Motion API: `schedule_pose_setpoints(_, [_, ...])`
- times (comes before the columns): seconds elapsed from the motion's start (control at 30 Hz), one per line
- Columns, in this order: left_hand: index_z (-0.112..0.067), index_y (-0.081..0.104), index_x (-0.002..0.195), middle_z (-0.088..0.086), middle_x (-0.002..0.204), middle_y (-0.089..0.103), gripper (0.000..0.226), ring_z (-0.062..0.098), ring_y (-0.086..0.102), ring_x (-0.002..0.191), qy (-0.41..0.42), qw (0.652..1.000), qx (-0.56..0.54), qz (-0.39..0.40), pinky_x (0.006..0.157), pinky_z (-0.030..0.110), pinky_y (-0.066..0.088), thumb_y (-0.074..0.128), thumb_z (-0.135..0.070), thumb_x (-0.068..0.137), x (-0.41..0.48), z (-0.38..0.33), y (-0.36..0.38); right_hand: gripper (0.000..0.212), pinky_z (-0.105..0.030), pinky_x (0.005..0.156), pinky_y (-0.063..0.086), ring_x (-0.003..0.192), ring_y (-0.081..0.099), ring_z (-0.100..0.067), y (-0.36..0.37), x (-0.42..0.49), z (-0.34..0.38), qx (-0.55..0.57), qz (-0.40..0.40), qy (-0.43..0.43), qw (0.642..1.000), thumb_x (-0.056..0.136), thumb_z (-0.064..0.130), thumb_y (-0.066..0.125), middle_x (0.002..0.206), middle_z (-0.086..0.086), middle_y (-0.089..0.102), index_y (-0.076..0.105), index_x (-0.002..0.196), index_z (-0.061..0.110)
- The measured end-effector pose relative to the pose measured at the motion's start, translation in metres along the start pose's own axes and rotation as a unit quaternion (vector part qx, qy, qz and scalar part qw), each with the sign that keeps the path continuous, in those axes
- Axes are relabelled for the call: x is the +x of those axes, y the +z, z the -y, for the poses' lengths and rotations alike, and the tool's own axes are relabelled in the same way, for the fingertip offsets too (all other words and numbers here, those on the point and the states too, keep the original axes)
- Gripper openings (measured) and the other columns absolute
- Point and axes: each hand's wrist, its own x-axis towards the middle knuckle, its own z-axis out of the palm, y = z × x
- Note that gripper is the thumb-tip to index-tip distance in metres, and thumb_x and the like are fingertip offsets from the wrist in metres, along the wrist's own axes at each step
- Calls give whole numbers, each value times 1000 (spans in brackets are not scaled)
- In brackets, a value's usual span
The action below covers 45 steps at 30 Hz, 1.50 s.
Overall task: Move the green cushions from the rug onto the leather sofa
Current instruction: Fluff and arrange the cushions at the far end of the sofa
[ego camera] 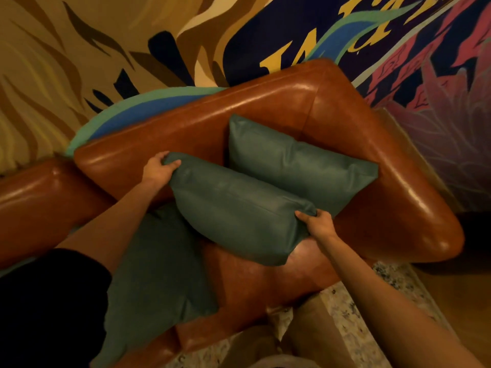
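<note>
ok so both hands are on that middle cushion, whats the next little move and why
Probably lower it onto the seat and let go. The left hand and right hand pinch opposite corners of the middle cushion, already over the leather sofa beside the rear cushion.

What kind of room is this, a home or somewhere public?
Probably a lounge or café-style seating corner, though a home is possible. A brown leather sofa stands against a wall covered by a bold painted mural with lettering, and a speckled rug lies in front.

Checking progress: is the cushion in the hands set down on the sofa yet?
Not fully: both hands grip the cushion by opposite corners; whether it touches the seat, cannot tell.
</note>
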Motion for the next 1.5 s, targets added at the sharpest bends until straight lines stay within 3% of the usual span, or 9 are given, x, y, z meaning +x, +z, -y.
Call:
schedule_pose_setpoints(0.1, [-12, 23, 149, 16, 147, 40, 68, 33, 43, 132, -29, 998, 12, 54, 111, 37, 34, 58, -28, 93, 7, 17, 15, 31, -54, 86, 55, 99, 67, -35, 11, 14, -11, -32, 4, 20, 999, 81, 15, 75, 111, -18, 70, 67, 108, 4])
schedule_pose_setpoints(0.23, [-14, 22, 149, 18, 148, 39, 69, 36, 43, 132, -45, 993, 58, 90, 109, 38, 36, 58, -34, 93, 13, 24, 18, 33, -51, 79, 57, 93, 67, -34, 12, 10, -13, -52, 16, 43, 998, 81, 16, 76, 109, -19, 69, 66, 110, 3])
schedule_pose_setpoints(0.43, [-6, 33, 145, 21, 149, 34, 69, 35, 34, 137, 36, 997, 69, -20, 113, 35, 27, 66, -20, 87, -10, 11, 15, 36, -39, 57, 56, 79, 69, -32, -24, -5, -2, -91, 70, 34, 993, 79, 25, 78, 97, -12, 69, 62, 107, 9])
schedule_pose_setpoints(0.57, [-5, 45, 138, 19, 150, 32, 63, 31, 29, 140, 150, 986, 59, -51, 115, 28, 18, 69, -8, 80, -66, 3, 29, 27, -42, 62, 56, 68, 73, -34, -47, -16, -11, -151, 97, 17, 984, 85, 31, 71, 83, -15, 74, 63, 93, 7])
schedule_pose_setpoints(0.7, [-9, 64, 111, 2, 112, 68, 37, 14, 61, 108, 171, 984, -43, 5, 104, 31, 41, 61, -14, 75, -126, -10, 49, 26, -37, 57, 50, 50, 66, -27, -66, -32, -15, -158, 83, -29, 983, 90, 21, 66, 56, -8, 65, 60, 70, 6])
schedule_pose_setpoints(0.83, [-4, 62, 98, -16, 69, 73, 14, -2, 66, 62, 87, 970, -204, 97, 63, 12, 48, 57, 1, 86, -187, -30, 69, 32, -31, 48, 46, 43, 51, -20, -73, -47, -10, -140, 88, -63, 984, 90, 9, 61, 48, -8, 50, 55, 59, 5])
schedule_pose_setpoints(1.0, [-14, 64, 93, -9, 68, 72, 10, 3, 64, 56, 79, 958, -255, 108, 54, 14, 42, 56, -15, 87, -250, -35, 78, 38, -22, 41, 43, 35, 47, -12, -45, -75, -5, -115, 186, -133, 967, 91, -1, 57, 42, -3, 46, 47, 55, 4])
schedule_pose_setpoints(1.23, [-15, 67, 89, -1, 61, 65, 22, 7, 56, 46, 43, 959, -281, 4, 49, 13, 42, 52, 0, 93, -294, 2, 46, 29, -18, 45, 44, 37, 51, -9, 12, -127, -2, -123, 292, -190, 929, 92, -1, 56, 44, -4, 53, 51, 64, 2])
schedule_pose_setpoints(1.5, [-13, 69, 88, -9, 47, 48, 20, 4, 40, 43, 25, 951, -298, -75, 45, 18, 33, 52, -3, 91, -353, 86, -20, 32, -30, 57, 45, 45, 53, -17, 93, -205, -20, -186, 343, -260, 883, 91, 3, 60, 45, -2, 58, 54, 60, 11])
